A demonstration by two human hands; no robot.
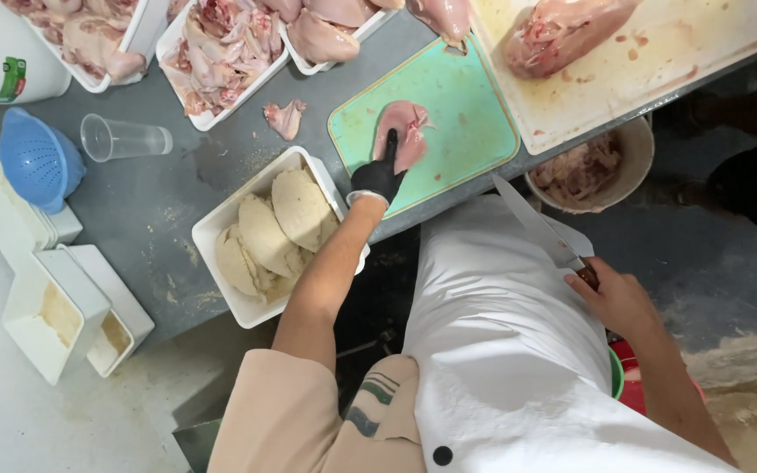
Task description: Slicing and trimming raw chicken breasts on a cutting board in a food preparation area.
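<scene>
The left hand (378,175), in a black glove, presses flat on a pink raw chicken fillet (403,131) lying on the green plastic cutting board (457,105), fingers together. At four o'clock from it, the bare right hand (615,298) grips a long steel knife (536,226), fingers wrapped around its handle. A white tray of breaded cutlets (265,228) sits at eight o'clock.

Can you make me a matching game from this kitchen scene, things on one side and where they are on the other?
Things:
1. chicken fillet
2. knife
3. breaded cutlets
4. plastic cup

Places:
A. in the white tray
B. lying on its side on the grey table
C. on the green cutting board, under the gloved left hand
D. in the bare right hand

Pairs: 1-C, 2-D, 3-A, 4-B
</scene>
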